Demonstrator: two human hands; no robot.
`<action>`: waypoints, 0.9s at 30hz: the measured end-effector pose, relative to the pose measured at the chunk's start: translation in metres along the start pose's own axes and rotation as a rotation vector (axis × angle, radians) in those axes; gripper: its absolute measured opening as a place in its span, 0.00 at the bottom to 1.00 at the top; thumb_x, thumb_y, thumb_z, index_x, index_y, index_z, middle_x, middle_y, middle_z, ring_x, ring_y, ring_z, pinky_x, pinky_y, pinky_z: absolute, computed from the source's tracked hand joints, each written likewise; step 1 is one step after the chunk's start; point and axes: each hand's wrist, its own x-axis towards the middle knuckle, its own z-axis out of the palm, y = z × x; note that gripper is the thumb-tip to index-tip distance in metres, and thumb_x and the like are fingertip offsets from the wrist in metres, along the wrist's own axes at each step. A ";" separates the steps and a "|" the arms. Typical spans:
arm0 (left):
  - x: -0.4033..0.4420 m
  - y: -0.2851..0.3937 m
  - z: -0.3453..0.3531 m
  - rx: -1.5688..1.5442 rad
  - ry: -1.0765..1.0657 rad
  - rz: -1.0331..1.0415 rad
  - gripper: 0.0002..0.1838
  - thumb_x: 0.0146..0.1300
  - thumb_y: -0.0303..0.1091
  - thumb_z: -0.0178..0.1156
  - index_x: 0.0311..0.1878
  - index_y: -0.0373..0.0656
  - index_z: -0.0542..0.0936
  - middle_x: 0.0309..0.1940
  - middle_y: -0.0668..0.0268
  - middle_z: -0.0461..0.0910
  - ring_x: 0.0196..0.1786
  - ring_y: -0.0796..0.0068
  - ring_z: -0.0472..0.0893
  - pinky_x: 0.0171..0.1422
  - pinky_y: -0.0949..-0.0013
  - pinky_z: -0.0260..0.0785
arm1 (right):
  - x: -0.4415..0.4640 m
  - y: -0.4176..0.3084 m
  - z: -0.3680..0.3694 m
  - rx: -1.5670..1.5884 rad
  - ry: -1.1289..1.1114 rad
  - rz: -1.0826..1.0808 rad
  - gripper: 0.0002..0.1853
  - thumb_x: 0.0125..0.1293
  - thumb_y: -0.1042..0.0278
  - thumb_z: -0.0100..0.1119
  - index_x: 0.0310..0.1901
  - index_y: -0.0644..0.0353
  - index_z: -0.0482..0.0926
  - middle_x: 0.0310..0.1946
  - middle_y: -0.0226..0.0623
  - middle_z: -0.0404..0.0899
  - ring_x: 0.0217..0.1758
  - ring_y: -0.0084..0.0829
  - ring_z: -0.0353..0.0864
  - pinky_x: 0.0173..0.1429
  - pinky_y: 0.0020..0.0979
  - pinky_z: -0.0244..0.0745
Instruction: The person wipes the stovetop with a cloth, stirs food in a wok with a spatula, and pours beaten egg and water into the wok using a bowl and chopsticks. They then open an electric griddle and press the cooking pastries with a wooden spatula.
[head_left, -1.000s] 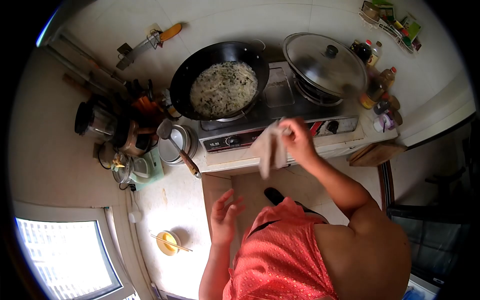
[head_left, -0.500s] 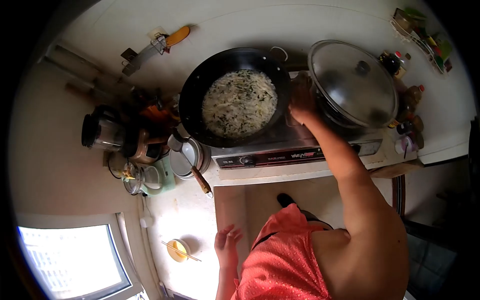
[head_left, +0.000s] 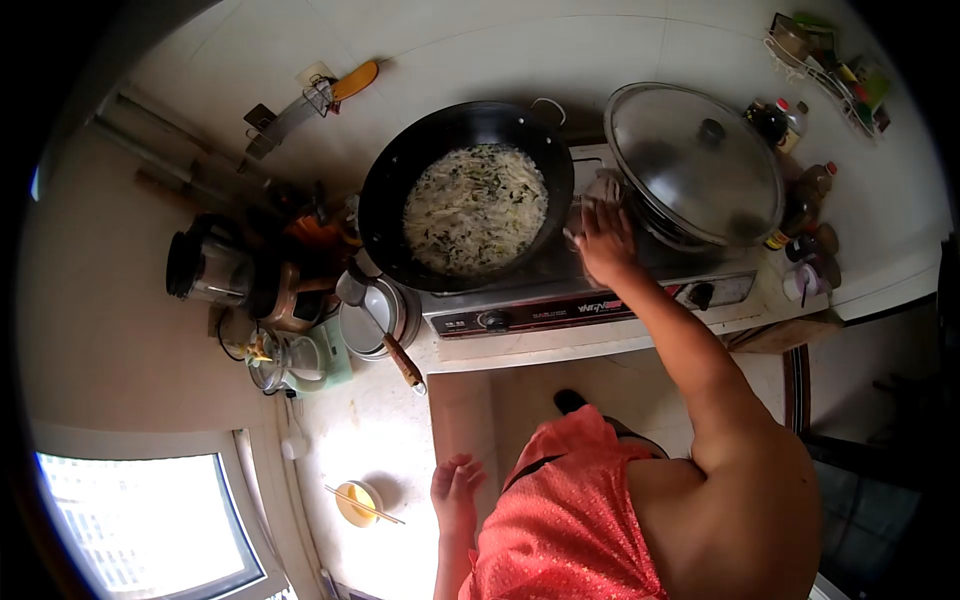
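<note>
Your right hand (head_left: 606,238) is nearly flat, apparently to press cloth (head_left: 606,186) onto stove (head_left: 550,313), wok (head_left: 480,121) at its ten o'clock; left hand (head_left: 457,485) half-curled, empty

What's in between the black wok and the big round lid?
In the head view, the right hand and a crumpled cloth are between the black wok and round lid, at the stove.

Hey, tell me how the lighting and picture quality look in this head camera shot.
Head view: the window is blown out, and the counter near it glares white; head view: the cloth at the right hand sits in dimmer light, its outline hard to make out; head view: straight edges bow as through a wide lens, corners falling to black.
</note>
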 end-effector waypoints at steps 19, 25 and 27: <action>-0.027 -0.025 -0.048 0.024 -0.103 0.016 0.07 0.64 0.25 0.52 0.45 0.37 0.73 0.43 0.62 0.75 0.45 0.70 0.77 0.50 0.66 0.74 | -0.080 -0.036 -0.005 0.207 0.074 -0.217 0.17 0.57 0.75 0.50 0.49 0.56 0.77 0.52 0.36 0.76 0.58 0.35 0.72 0.60 0.35 0.67; -0.047 -0.031 -0.065 -0.052 -0.034 0.029 0.08 0.64 0.25 0.52 0.45 0.37 0.73 0.44 0.62 0.76 0.46 0.69 0.78 0.51 0.65 0.74 | -0.085 -0.094 -0.008 0.498 -0.029 -0.332 0.19 0.56 0.79 0.52 0.51 0.59 0.76 0.50 0.40 0.77 0.56 0.39 0.72 0.59 0.36 0.69; -0.055 -0.033 -0.071 -0.070 -0.005 0.044 0.08 0.64 0.25 0.52 0.45 0.37 0.73 0.44 0.62 0.75 0.47 0.68 0.78 0.51 0.65 0.74 | -0.081 -0.108 -0.007 0.497 -0.077 -0.343 0.19 0.57 0.79 0.53 0.51 0.59 0.76 0.50 0.41 0.77 0.54 0.40 0.73 0.58 0.36 0.69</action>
